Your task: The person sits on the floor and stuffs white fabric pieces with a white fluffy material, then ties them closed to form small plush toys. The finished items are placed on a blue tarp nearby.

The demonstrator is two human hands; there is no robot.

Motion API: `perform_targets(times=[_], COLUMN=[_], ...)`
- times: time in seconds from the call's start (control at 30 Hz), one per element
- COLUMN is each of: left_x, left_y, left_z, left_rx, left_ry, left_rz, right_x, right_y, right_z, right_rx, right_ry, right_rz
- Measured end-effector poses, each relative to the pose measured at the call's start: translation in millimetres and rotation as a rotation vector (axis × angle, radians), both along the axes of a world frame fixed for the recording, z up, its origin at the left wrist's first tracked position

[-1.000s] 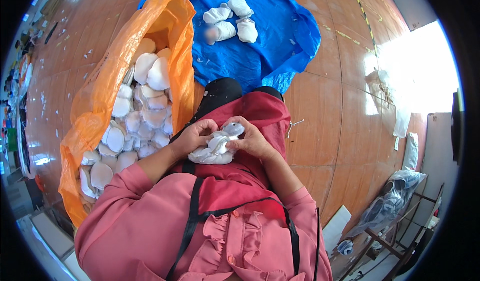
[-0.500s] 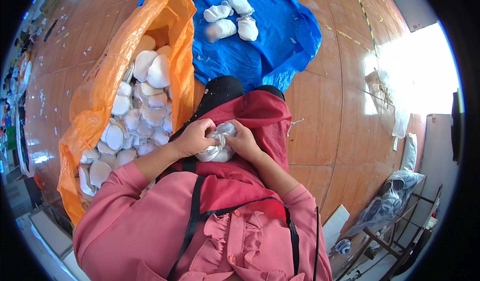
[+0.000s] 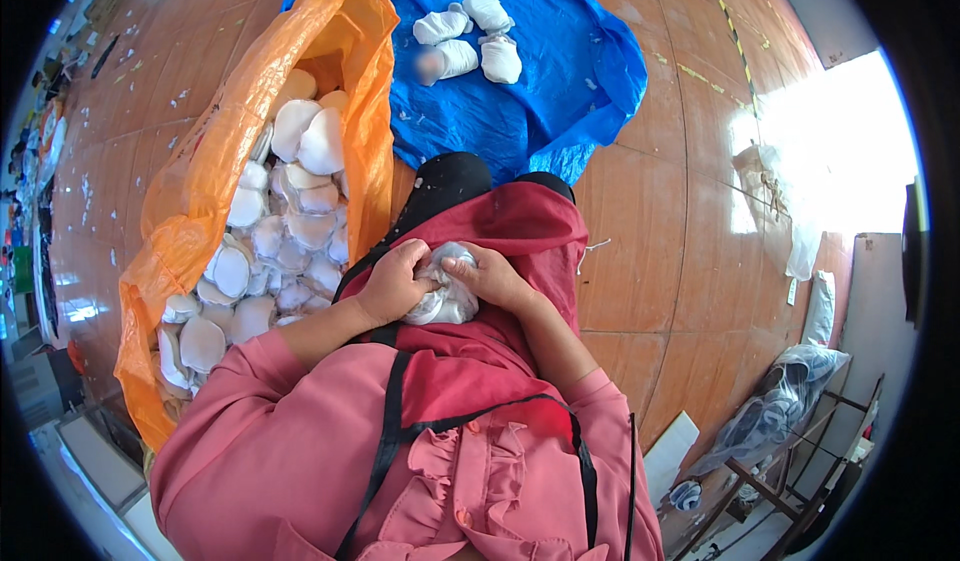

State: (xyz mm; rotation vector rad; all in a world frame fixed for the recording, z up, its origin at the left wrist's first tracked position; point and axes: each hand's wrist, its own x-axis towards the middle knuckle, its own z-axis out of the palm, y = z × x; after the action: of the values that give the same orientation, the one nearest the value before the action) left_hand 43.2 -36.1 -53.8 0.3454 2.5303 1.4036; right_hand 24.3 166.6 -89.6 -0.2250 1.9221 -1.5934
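Over my lap I hold a white, soft-looking bundle (image 3: 446,307), its wrapping gathered and crumpled at the top. My left hand (image 3: 398,283) is closed on the bundle's left side, fingers curled in at the folds. On the other side my right hand (image 3: 493,279) grips it, thumb pressed on the gathered top. Whether the wrapping is cloth or thin plastic I cannot tell, and its contents are hidden. Beyond my knees, several similar white bundles (image 3: 500,60) lie grouped on a blue plastic sheet (image 3: 500,126).
To my left an orange woven sack (image 3: 190,196) lies open, holding many flat rounded white pads (image 3: 231,272). Brown tiles (image 3: 625,271) cover the floor. At the lower right are a metal frame (image 3: 765,481) and a clear plastic bag (image 3: 770,401) with dark contents.
My right thumb has shifted slightly inward over the bundle's gathered top. Both hands stay on the bundle, and the whole view has moved a little.
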Motion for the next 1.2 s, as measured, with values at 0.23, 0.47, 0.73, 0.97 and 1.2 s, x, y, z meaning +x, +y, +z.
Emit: perform_targets(times=[0.23, 0.47, 0.73, 0.97, 1.2], left_x=[12, 10, -23, -30, -32], left_y=[1, -2, 1, 4, 5], left_z=[0, 25, 38, 13, 16], left_rx=[0.059, 0.101, -0.140, -0.233, -0.142], left_ry=[0.179, -0.012, 0.066, 0.300, 0.416], left_rz=[-0.049, -0.065, -0.294, -0.321, -0.461], right_x=[8, 15, 7, 6, 13], right_y=[-15, -24, -23, -17, -17], right_z=[-12, -15, -8, -8, -26], right_rx=[-0.250, -0.145, 0.208, -0.059, -0.138], right_ry=[-0.411, -0.235, 0.172, -0.074, -0.190], right_rz=[-0.243, -0.438, -0.406, -0.395, -0.486])
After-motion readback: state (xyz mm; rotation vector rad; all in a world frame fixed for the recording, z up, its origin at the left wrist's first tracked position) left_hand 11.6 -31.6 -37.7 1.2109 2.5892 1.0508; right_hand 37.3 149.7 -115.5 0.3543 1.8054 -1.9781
